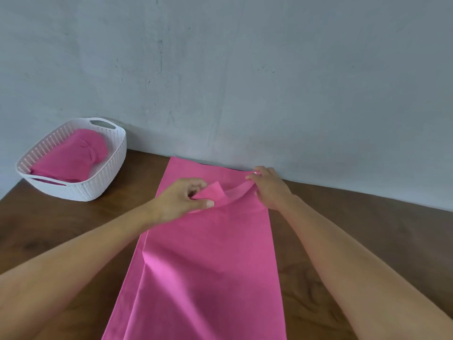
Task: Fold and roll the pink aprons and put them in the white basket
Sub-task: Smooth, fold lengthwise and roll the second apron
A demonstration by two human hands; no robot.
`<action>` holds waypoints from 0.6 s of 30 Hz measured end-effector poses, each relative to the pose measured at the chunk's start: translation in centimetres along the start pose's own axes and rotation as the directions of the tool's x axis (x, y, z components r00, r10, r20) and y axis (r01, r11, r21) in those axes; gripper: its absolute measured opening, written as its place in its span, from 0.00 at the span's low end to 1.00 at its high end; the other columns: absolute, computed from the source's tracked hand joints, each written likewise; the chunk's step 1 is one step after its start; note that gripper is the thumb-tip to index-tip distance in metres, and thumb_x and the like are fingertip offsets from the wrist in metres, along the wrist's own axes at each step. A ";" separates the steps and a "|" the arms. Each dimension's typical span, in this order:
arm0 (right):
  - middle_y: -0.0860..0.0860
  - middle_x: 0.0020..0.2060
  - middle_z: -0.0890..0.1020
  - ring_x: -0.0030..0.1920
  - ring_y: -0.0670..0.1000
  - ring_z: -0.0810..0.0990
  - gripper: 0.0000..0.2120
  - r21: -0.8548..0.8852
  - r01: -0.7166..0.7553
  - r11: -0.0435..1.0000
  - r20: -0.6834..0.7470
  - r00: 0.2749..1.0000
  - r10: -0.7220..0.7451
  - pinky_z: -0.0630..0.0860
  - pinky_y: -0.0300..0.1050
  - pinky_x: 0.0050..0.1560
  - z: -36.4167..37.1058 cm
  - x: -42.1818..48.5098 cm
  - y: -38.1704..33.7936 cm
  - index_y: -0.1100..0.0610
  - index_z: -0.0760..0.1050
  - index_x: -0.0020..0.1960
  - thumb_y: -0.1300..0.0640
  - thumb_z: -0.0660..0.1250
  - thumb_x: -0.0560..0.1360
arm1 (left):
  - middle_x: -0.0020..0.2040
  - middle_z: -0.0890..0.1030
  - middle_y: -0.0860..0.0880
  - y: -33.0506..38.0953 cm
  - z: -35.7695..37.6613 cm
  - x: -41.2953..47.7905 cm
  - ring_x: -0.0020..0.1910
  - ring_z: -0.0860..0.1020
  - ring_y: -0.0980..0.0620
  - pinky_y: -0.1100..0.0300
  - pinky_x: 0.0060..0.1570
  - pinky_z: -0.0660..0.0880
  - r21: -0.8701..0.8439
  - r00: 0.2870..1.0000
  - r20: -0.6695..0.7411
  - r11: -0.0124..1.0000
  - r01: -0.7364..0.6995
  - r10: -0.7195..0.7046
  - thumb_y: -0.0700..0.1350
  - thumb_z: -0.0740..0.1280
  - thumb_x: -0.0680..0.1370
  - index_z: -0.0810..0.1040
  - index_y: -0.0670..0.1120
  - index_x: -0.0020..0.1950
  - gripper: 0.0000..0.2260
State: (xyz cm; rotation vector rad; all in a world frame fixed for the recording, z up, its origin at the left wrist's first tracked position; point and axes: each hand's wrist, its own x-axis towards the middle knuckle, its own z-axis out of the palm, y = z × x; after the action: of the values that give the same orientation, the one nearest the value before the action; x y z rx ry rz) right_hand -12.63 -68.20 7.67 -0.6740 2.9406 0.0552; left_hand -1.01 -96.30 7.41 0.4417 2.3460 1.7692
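Closest in, the pink apron (208,266) lies flat on the brown wooden table (367,229), folded into a long panel. Its long axis runs straight away from the person: the near end drops out of the bottom of the view and the far end points at the wall, its far edge lying right along the wall's foot. A soft crease ripples down the left side.

Both bare forearms reach in over it. The left hand (181,200) is over the apron's left half, thumb and curled fingers pinching a loose strip (218,192) of the same pink fabric and lifting a little flap of it off the panel. The strip runs across to the right, and there's the right hand (268,187), close to the wall, fingers curled down on the strip's other end. So both hands are gripping, and the strip sits crosswise to the apron's length.

Further out, at the table's far left corner, well apart from the hands, sits the white basket (98,182), perforated walls and a cut-out handle on its far rim. Inside it, folded aprons (73,160) in the same pink are bundled together. Behind everything stands a plain grey wall (245,69).
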 end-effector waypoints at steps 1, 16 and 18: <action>0.52 0.74 0.64 0.73 0.55 0.60 0.21 -0.021 -0.003 1.000 -0.010 1.000 0.003 0.72 0.55 0.66 0.1 0.5 0.3 0.50 0.71 0.72 0.60 0.64 0.80 | 0.38 0.75 0.38 -0.4 -0.5 0.3 0.37 0.72 0.47 0.50 0.41 0.70 0.010 1.000 0.010 1.000 0.009 -0.009 0.53 0.75 0.76 0.79 0.45 0.45 0.12; 0.50 0.63 0.73 0.68 0.51 0.63 0.12 0.163 -0.049 0.985 -0.111 0.991 0.068 0.71 0.50 0.66 1.2 2.2 1.8 0.55 0.77 0.61 0.53 0.58 0.85 | 0.34 0.76 0.42 -7.9 -7.6 7.4 0.34 0.71 0.47 0.54 0.35 0.68 0.272 0.827 -0.532 0.889 0.369 -0.180 0.48 0.70 0.78 0.75 0.39 0.38 0.15; 0.50 0.63 0.73 0.67 0.52 0.64 0.11 0.204 -0.023 0.979 -0.129 0.990 0.050 0.70 0.49 0.65 1.1 2.4 1.5 0.55 0.77 0.60 0.53 0.58 0.85 | 0.34 0.75 0.38 -8.6 -7.7 7.9 0.32 0.68 0.49 0.56 0.33 0.66 0.276 0.807 -0.560 0.876 0.395 -0.188 0.44 0.71 0.76 0.74 0.36 0.37 0.14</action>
State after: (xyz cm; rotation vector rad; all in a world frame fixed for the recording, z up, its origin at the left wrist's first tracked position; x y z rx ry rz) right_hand -15.25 -67.83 6.27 -0.6149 3.0280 -0.2930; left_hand -11.95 -102.81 1.66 -0.4207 2.9326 1.4004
